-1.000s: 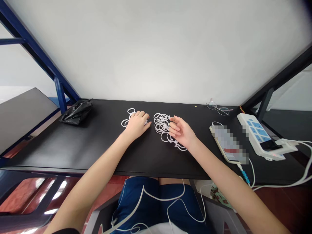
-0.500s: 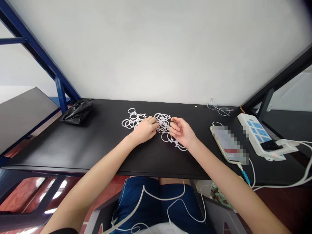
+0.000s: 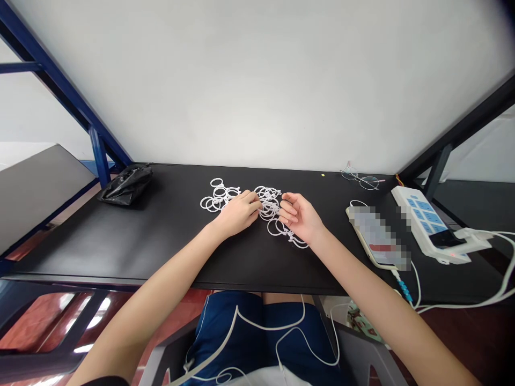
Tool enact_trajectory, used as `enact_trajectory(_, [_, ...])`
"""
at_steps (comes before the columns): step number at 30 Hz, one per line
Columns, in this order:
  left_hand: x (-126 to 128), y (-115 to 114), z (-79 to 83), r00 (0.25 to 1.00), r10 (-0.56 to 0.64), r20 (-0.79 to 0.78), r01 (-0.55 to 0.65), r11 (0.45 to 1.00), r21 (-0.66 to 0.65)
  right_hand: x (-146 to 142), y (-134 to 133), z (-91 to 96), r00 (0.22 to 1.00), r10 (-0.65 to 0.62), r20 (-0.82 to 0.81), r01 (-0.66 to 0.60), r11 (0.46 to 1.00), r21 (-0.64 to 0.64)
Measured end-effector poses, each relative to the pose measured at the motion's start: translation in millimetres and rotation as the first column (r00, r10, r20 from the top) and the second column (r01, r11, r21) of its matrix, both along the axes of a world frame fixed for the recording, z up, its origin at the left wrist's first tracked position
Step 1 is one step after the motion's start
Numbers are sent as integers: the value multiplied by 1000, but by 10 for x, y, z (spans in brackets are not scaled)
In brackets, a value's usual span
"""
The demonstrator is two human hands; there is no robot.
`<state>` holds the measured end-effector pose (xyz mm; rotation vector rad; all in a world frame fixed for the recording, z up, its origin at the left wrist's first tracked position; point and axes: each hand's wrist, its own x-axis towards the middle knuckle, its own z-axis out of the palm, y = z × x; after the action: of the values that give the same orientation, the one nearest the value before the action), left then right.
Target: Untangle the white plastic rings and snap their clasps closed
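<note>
- At far left, a blue frame (image 3: pixel 66 86) slants down to the table; below lies a shiny reddish floor (image 3: pixel 28 321).
- The black table (image 3: pixel 120 236) runs across the view against a pale wall (image 3: pixel 265 86).
- A crumpled black bag (image 3: pixel 126 185) sits at the table's back left corner, by the frame.
- Below the table's front edge are the person's blue shorts (image 3: pixel 229 332), with a white cord (image 3: pixel 230 334) trailing over them.
- A tiny yellow speck (image 3: pixel 322 175) lies near the back edge, right of the middle; a pair of glasses (image 3: pixel 357 176) rests farther right.
- A phone (image 3: pixel 378 236), its screen blurred out, lies at an angle, plugged into a cable.
- At the right end is a white power strip (image 3: pixel 422 220) with blue sockets.
- The left loops (image 3: pixel 218 201), white and overlapping, lie flat just left of the left hand (image 3: pixel 240 210), which partly covers them.
- That hand is palm down, fingers bent, tips at the edge of the right loops (image 3: pixel 268 202); whether it grips one cannot be told.
- Those loops form a tangled white pile between the hands, trailing toward the front.
- The right hand (image 3: pixel 298 217) is half open, fingers loosely curled, beside and partly over the pile, nothing visible in its grasp.
</note>
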<state>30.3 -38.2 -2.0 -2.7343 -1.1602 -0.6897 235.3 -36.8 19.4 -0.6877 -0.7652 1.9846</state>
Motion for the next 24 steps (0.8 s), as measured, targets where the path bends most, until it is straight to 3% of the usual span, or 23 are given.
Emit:
enact_trajectory(11, [-12,24,-26,999,28,24,-30,996,83,11,4,-14,1000,3,-9,-3,1000,-3])
enact_trajectory(24, [0,4,-17,998,28,58,-30,999,42,1,-10,5,1000,-3,30,3,1000,4])
